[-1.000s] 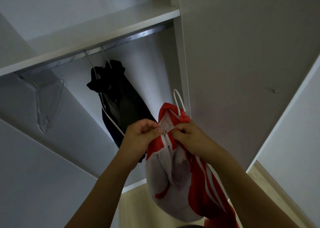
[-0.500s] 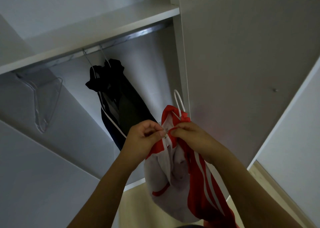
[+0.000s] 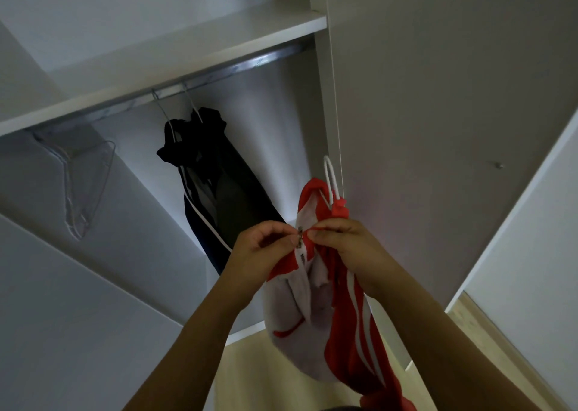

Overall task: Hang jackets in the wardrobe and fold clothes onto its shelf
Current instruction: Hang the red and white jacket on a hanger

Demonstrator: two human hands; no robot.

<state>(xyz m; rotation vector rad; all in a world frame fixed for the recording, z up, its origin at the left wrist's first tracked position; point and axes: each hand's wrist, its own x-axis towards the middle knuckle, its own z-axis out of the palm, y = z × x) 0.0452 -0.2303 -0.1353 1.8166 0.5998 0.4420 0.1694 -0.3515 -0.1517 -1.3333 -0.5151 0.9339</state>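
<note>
While both hands pinch its zip at the collar, left hand (image 3: 259, 251) and right hand (image 3: 347, 245), red-white jacket (image 3: 316, 310) dangles limp before the wardrobe; light, floppy, so grab white hanger hook (image 3: 329, 174).

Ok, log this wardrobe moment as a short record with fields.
held item: red and white jacket on a white hanger
left hand: left hand pinches the jacket front at the zipper
right hand: right hand pinches the red collar edge
zipper: pull sits near the collar, between the hands
rail: metal rail under the white shelf
already hung: dark jacket on the rail
spare: empty wire hangers at the rail's left end
red jacket status: not yet on the rail
</note>
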